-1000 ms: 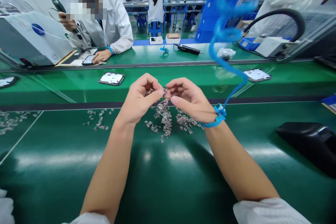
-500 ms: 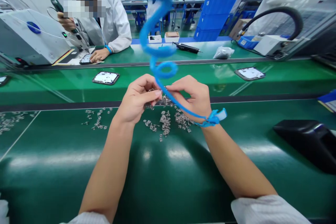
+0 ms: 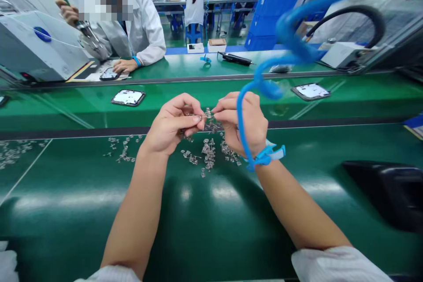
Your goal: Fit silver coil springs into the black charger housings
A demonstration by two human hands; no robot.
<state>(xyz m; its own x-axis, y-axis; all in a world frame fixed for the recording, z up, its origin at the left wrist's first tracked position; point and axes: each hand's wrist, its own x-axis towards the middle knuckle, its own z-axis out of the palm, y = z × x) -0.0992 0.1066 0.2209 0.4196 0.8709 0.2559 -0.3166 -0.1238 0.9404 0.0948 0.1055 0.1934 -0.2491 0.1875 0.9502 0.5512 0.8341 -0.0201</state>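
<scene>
My left hand [image 3: 175,123] is closed, thumb and fingers pinching a thin strip of small metallic parts [image 3: 208,113] that juts out to the right. The fingertips of my right hand [image 3: 246,121] pinch at the other end of this strip. A blue wrist strap [image 3: 267,154] with a coiled blue cord [image 3: 241,114] circles my right wrist, and the cord crosses in front of that hand. Below both hands, loose piles of small clear-grey parts [image 3: 209,152] lie on the green work surface [image 3: 198,229]; their exact kind is too small to tell.
Device housings with white boards [image 3: 128,97] [image 3: 310,91] lie on the raised green belt. Across it, a co-worker's hand [image 3: 124,66] rests by another device. A black electric screwdriver [image 3: 236,59] lies at the back. A black object [image 3: 386,189] stands at right.
My right hand has shifted slightly, showing more of the strip between the hands. The coiled cord has swung to the right. The devices on the belt have moved slightly left.
</scene>
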